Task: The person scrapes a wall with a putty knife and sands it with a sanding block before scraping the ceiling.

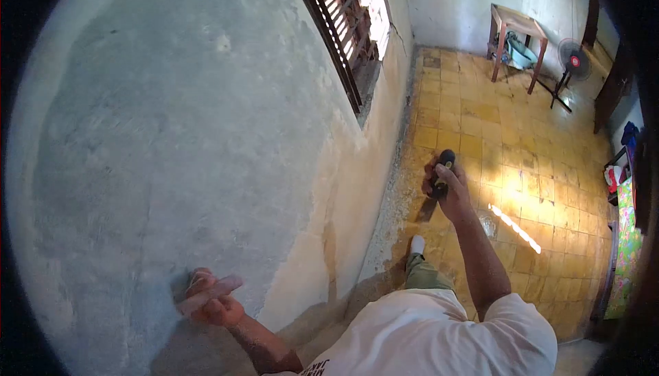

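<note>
My left hand [218, 309] is low at the plastered wall [199, 142], its fingers wrapped around a pale pinkish-brown bar [211, 293]. The bar slants up to the right, close to the grey surface, and the hand's shadow falls beside it. Out over the tiled floor, my right hand [453, 187] grips a black-handled tool [446, 160] with a yellow mark on its handle. A dark flat shape shows below that fist, in line with the handle. Grey plaster covers most of the wall, with a bare cream band [343, 197] along its lower right side.
A slatted window [347, 26] opens in the wall above. Yellow tiles [494, 135] cover the floor, with rough debris along the wall base. Farther back are a wooden table [518, 19], a light-blue basin [522, 53] and a standing fan [573, 60]. Flowered cloth [623, 245] hangs at right.
</note>
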Demonstrator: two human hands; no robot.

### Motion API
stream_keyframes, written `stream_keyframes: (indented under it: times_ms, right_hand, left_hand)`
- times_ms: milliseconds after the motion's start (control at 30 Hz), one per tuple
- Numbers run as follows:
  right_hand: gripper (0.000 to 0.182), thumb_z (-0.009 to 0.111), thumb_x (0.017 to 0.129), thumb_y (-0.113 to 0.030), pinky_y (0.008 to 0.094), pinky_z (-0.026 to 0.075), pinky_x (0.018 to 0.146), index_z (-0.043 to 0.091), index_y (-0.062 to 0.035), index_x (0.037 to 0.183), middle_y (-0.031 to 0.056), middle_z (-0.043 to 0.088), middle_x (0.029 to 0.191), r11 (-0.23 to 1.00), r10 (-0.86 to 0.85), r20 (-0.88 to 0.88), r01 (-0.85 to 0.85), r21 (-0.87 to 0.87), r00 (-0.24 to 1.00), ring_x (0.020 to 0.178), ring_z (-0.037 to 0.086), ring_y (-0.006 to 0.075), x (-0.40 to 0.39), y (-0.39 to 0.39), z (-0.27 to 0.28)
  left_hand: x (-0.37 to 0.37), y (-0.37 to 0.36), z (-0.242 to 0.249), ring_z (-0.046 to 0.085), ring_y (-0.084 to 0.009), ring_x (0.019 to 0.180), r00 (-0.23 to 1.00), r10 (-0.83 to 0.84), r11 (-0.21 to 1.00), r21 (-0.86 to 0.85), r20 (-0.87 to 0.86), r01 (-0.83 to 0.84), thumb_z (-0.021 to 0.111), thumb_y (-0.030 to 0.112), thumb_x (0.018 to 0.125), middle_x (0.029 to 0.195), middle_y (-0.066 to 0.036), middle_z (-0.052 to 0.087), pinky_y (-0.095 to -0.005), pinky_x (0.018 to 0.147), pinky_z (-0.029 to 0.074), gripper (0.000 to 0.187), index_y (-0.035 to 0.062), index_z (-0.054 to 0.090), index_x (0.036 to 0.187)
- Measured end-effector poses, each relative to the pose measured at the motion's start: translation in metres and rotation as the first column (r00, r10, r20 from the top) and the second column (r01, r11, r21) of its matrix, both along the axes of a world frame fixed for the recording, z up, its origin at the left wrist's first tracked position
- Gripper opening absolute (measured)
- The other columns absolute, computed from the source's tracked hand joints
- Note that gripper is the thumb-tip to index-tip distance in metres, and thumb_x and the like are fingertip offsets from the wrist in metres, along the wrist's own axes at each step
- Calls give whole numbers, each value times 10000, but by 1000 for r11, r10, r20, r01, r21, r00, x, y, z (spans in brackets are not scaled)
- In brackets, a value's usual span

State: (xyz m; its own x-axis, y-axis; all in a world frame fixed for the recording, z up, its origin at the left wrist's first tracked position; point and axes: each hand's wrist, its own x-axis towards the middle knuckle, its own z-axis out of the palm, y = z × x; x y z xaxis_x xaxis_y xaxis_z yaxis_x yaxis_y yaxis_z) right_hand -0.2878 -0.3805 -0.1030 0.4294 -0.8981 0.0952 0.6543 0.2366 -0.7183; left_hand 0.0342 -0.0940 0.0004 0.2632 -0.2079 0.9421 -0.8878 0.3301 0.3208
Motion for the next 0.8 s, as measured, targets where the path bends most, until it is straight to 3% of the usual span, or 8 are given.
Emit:
stream_keyframes:
  times_ms: [133,233,300,333,400,533,700,800]
  right_hand:
    - [186,601,792,-107,317,433,581,438,-76,878,51,454,697,991,-27,27,31,-132,999,599,484,167,34,-49,-3]
    - [212,635,764,-104,318,427,519,435,-74,826,50,446,658,998,16,30,-14,-57,999,567,478,164,57,-84,0]
    - [223,660,762,-133,308,401,434,449,-74,798,35,419,578,999,50,62,-49,-22,997,461,435,149,72,-109,-5]
    - [223,660,762,-133,308,401,434,449,-74,798,35,419,578,999,46,71,-46,-1,996,461,435,149,80,-122,-8]
    - [206,658,787,-128,280,368,401,468,-54,756,24,439,532,998,-22,218,9,58,976,416,427,124,101,-148,-16]
    - [234,659,798,-158,269,351,374,471,-54,706,21,432,513,991,-26,252,-9,137,967,394,404,110,137,-187,-25]
    - [187,638,793,-126,279,401,383,500,-32,708,39,462,506,995,-54,328,23,97,943,392,457,135,171,-223,-28]
    - [178,629,795,-121,283,407,389,504,-27,711,45,475,514,955,-224,321,142,260,920,396,465,139,200,-226,-32]
  left_hand:
    - [1,-23,19,504,-235,767,999,-18,1000,0,47,18,477,350,851,792,-85,530,-425,675,374,289,67,523,891]
    - [-1,-60,43,509,-270,811,986,-82,994,87,146,69,495,309,841,851,-97,541,-452,806,410,302,18,529,914]
    - [-5,-99,58,506,-292,825,897,146,985,21,418,-170,440,343,870,828,-110,550,-470,797,407,349,11,547,886]
    - [13,-89,46,506,-292,825,894,134,985,41,428,-168,440,343,870,828,-110,550,-470,797,407,349,11,547,886]
    - [65,-42,10,497,-302,847,638,574,761,-46,513,-648,369,353,909,831,-130,562,-489,795,398,411,-3,571,868]
    - [3,-117,61,505,-304,882,592,437,802,5,677,-597,335,335,935,840,-146,578,-489,803,413,446,-19,595,857]
    - [48,-53,63,515,-311,879,375,486,649,-38,790,-760,335,306,927,859,-170,574,-464,761,430,434,-32,602,874]
    - [39,-70,58,515,-312,876,416,540,644,-42,732,-764,338,305,921,862,-173,571,-461,756,430,431,-36,599,882]
